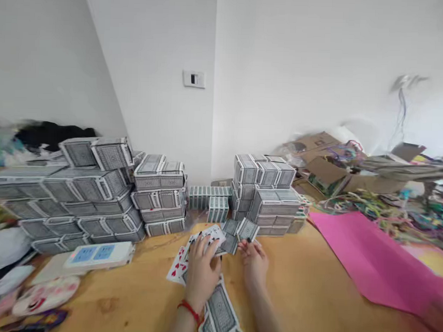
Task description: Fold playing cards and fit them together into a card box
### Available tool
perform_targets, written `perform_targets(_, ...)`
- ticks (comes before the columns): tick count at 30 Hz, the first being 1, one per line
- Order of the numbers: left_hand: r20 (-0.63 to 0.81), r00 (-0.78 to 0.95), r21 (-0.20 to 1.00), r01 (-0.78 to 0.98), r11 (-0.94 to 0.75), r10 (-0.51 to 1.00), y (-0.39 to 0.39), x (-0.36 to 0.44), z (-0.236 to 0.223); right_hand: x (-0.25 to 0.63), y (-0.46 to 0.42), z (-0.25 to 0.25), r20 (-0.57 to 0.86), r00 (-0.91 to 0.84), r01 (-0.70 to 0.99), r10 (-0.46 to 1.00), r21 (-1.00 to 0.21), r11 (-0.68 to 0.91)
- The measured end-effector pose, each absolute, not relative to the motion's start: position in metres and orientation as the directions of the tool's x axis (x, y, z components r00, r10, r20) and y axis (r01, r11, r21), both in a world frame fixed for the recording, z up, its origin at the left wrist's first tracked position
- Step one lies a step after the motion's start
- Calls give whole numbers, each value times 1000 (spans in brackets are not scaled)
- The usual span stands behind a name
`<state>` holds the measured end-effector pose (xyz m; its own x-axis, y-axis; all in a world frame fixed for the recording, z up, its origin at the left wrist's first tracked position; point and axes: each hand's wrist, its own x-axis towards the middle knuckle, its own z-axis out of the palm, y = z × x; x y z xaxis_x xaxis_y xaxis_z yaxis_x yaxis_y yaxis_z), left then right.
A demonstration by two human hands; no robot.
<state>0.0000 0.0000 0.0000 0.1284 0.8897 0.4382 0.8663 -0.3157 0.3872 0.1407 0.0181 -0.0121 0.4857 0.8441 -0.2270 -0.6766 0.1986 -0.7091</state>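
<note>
My left hand (203, 264), with a red string bracelet on its wrist, lies with fingers stretched over white face-up playing cards (216, 232). More face-up cards with red hearts (177, 267) stick out at its left. My right hand (253, 264) pinches the lower edge of a playing card (248, 229), whose grey patterned back faces me. Other grey-backed cards (229, 241) lie between the two hands. Beneath my left forearm is a spread of larger-looking face-down cards (222, 309), partly hidden by the arm.
Blocks of grey-backed card decks (107, 196) are stacked at the left, with more stacks (274, 206) right of centre. Small green decks (218, 209) stand between them. At right lie a pink sheet (371, 258), tangled cords (390, 203) and cardboard boxes (326, 174). A white box (100, 254) lies left.
</note>
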Motion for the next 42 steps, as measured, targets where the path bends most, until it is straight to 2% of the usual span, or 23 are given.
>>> perform_targets(7,406,60,381,896,-229,912,4,-6,-9,139,17,-10,-223,432,-572,874,-817,75)
perform_targets(11,407,104,395,876,-278,908,6,-6,-13,139,16,-8,-234,432,-522,871,-852,30)
perform_targets(17,394,172,471,806,-359,903,6,-6,-9,137,14,-3,-145,384,-470,912,-881,58)
perform_targets(20,383,170,496,791,-357,908,4,-6,-4,132,13,-1,-101,346,-382,933,-923,41)
perform_targets(26,399,161,448,824,-346,902,-1,-4,5,120,8,-2,-19,240,-146,971,-989,17)
perform_targets(31,504,103,360,878,-316,858,0,-5,4,115,5,0,51,211,11,976,-999,49)
perform_targets(35,419,23,361,913,-190,908,3,-8,-7,114,5,-2,75,184,94,980,-994,59)
perform_targets(42,360,21,424,887,-184,933,6,-10,-13,115,8,-11,78,181,159,980,-986,50)
